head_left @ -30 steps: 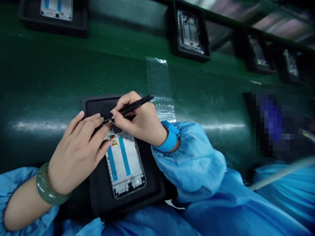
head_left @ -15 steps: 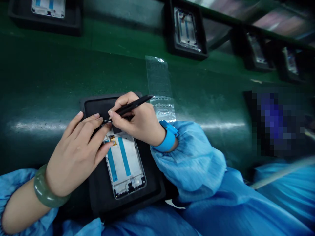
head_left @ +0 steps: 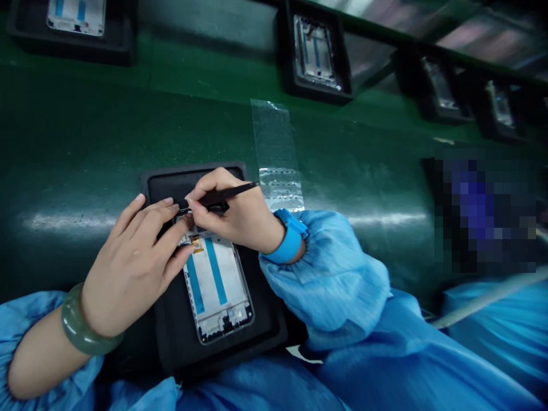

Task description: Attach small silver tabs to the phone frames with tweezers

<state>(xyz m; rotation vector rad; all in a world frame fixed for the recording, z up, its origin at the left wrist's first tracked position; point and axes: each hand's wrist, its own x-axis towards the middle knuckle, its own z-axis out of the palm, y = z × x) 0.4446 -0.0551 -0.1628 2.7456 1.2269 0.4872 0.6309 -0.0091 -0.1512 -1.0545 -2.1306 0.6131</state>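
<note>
A phone frame [head_left: 216,285], its pale inner side up with two blue strips and a small orange flex cable [head_left: 197,245], lies tilted in a black tray [head_left: 265,337]. My left hand [head_left: 139,257] rests over its upper left edge, the thumb and fingertips pressed on the frame. In my right hand [head_left: 231,217] are slim black tweezers [head_left: 237,189], gripped like a pen. Their tip reaches the frame's top edge beside my left fingertips. Fingers hide the exact spot of contact.
A clear plastic strip [head_left: 276,148] lies on the green table [head_left: 85,125] beyond my right hand. Black trays with phone frames [head_left: 317,51] line the far side, another [head_left: 77,17] at far left. A blurred-out purple and dark patch [head_left: 475,211] is at right.
The tweezers have tipped lower at their rear end, and my right hand has shifted slightly left. My left hand stays in place on the phone frame.
</note>
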